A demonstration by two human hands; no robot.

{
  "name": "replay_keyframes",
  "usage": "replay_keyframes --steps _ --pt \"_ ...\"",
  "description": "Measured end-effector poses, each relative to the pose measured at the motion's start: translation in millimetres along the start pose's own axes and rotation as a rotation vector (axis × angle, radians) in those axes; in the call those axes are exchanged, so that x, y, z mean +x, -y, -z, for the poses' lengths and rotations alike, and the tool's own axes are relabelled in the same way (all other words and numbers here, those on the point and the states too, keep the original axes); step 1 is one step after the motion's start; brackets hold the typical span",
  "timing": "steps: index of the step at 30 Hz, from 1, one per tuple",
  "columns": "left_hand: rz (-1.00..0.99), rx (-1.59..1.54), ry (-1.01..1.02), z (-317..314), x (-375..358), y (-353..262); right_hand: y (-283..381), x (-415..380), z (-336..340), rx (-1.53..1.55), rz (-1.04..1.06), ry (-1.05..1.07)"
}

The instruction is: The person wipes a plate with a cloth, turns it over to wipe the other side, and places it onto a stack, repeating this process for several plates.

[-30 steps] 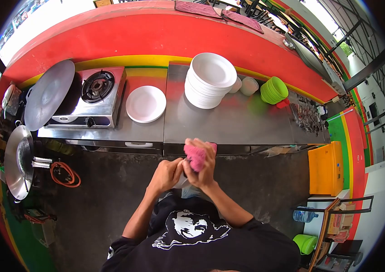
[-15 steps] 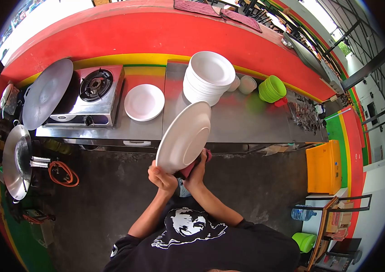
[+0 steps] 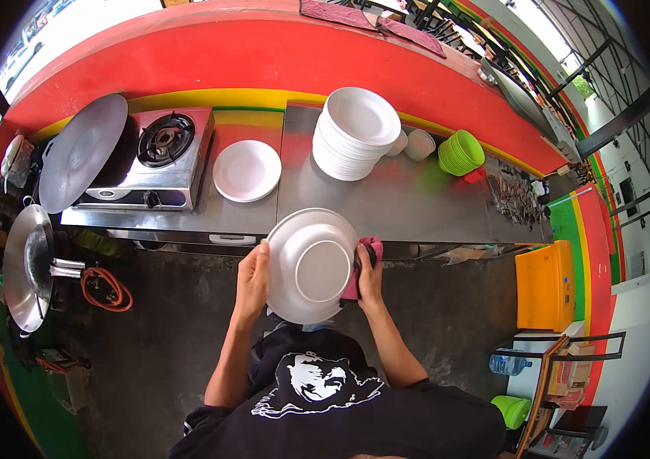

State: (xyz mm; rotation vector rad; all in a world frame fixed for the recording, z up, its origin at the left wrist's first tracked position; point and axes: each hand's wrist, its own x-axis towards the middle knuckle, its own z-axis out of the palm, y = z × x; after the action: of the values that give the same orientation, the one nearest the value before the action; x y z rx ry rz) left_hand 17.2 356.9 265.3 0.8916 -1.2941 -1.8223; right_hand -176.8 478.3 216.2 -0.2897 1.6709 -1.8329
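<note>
A white plate (image 3: 323,271) is held up in front of my body, its underside and foot ring turned toward me. My left hand (image 3: 252,277) grips the plate's left rim, thumb on the near face. On the right edge, my right hand (image 3: 369,275) is closed around a dark pink cloth (image 3: 353,284) pressed against the rim. Beyond the plate, a tall stack of white plates (image 3: 351,141) stands on the steel counter (image 3: 409,206). To its left lies a low pile of white plates (image 3: 247,171).
At the left are a gas stove (image 3: 158,172), a large wok lid (image 3: 84,153) and a wok (image 3: 26,268). Small white bowls (image 3: 420,144), stacked green bowls (image 3: 461,152) and a heap of cutlery (image 3: 514,196) stand right. An orange crate (image 3: 544,285) sits beyond the counter's right end.
The held plate has turned from a steep tilt to show its underside squarely, and sits lower. My hands have moved apart to its opposite sides, the right still with the cloth.
</note>
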Motion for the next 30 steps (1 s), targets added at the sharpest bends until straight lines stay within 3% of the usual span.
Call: replay_keyframes --steps 3,5,7,8,11,14,18,21,22,26,30 --pt "-0.076 0.096 -0.056 -1.0 1.0 16.3 5.2 -5.0 -14.4 -0.205 0.286 -0.013" --pt "-0.127 0.141 -0.073 -10.0 -3.0 10.4 16.2 -14.9 -30.3 -0.185 0.317 0.006" --pt "-0.166 0.173 -0.082 -15.3 -6.2 11.9 15.1 -14.3 -43.8 -0.368 0.656 0.006" --pt "-0.152 0.207 -0.084 -17.9 -7.3 12.4 12.4 -27.8 -48.6 -0.302 0.528 0.055" --pt "-0.207 0.234 -0.118 -32.2 -9.4 14.3 23.6 -61.4 -69.7 -0.751 0.864 0.136" --pt "-0.147 0.201 -0.071 -24.8 -8.1 14.3 23.7 -76.0 -70.9 -0.849 0.888 0.329" --pt "-0.197 0.331 -0.076 -16.2 -8.0 10.0 36.4 -39.9 -65.4 -0.834 0.945 0.376" --pt "-0.246 0.363 -0.111 -17.7 -14.0 -13.2 25.7 -4.2 -63.6 -0.507 0.819 0.301" --pt "-0.273 0.333 -0.132 -15.4 -13.6 -12.6 15.8 1.0 -65.2 -0.312 0.690 0.311" --pt "-0.373 0.180 -0.293 -10.8 -6.3 -4.9 -21.8 -16.7 -62.4 -0.093 0.434 0.265" --pt "-0.322 0.045 -0.390 -11.0 1.6 0.2 -14.5 -60.8 -74.3 -0.496 0.760 0.303"
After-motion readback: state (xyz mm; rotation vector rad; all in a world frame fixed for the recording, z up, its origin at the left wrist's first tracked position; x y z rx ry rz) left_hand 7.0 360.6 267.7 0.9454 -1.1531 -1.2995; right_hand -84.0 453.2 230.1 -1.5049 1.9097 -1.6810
